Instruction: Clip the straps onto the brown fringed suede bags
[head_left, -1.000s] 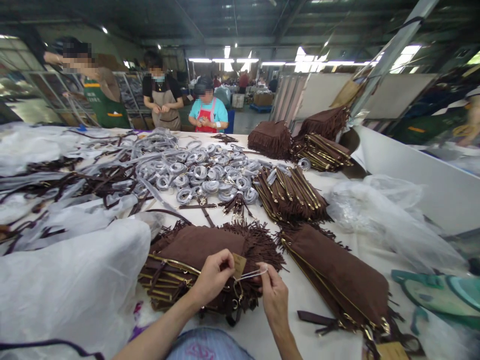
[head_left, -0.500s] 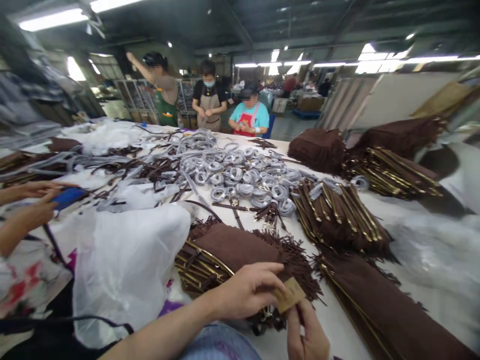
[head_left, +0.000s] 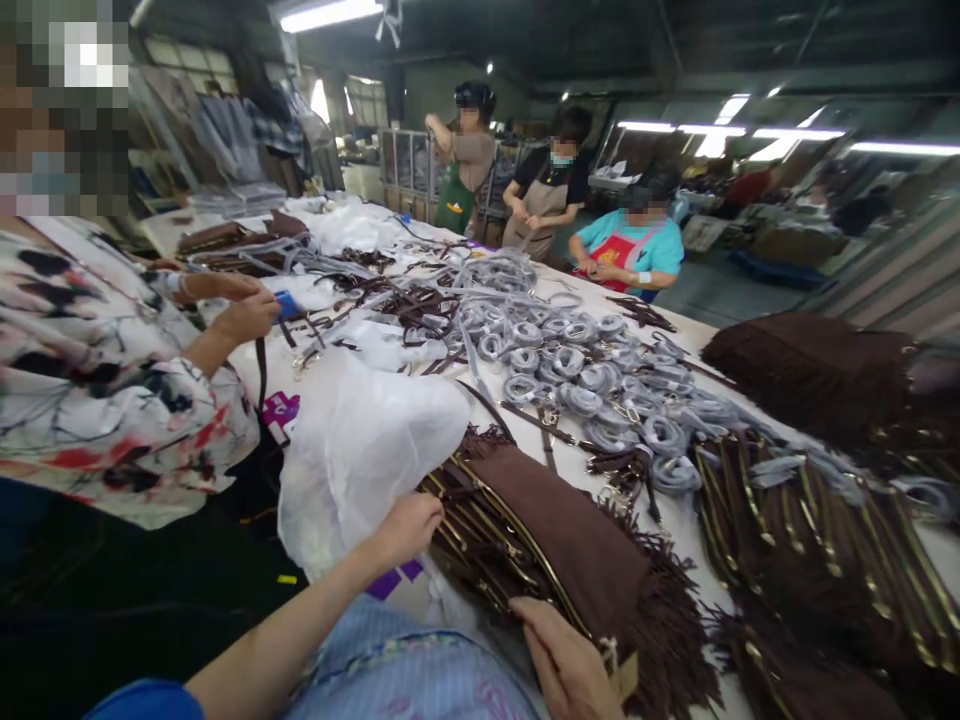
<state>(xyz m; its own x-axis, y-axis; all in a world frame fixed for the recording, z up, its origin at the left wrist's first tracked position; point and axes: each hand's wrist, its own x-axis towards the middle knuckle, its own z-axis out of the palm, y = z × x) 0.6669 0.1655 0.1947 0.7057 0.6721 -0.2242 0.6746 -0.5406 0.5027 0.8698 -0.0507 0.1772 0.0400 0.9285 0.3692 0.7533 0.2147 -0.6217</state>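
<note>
A stack of brown suede fringed bags point(head_left: 570, 540) with gold zips lies at the table's near edge. My left hand point(head_left: 409, 525) rests on the stack's left end beside a white plastic bag point(head_left: 360, 450), fingers curled over the zip edges. My right hand point(head_left: 570, 665) grips the near edge of the top bag, next to a small tan tag point(head_left: 624, 678) on a white string.
Grey wrapped strap coils point(head_left: 570, 370) and brown straps cover the table's middle. More brown bags point(head_left: 817, 370) pile at the right. A person in a floral shirt point(head_left: 90, 370) sits close on my left. Three people stand at the far end.
The view has swung left. My left hand left the tag and moved to the stack's left end; my right hand dropped onto the top bag's edge. The neighbour has come into view.
</note>
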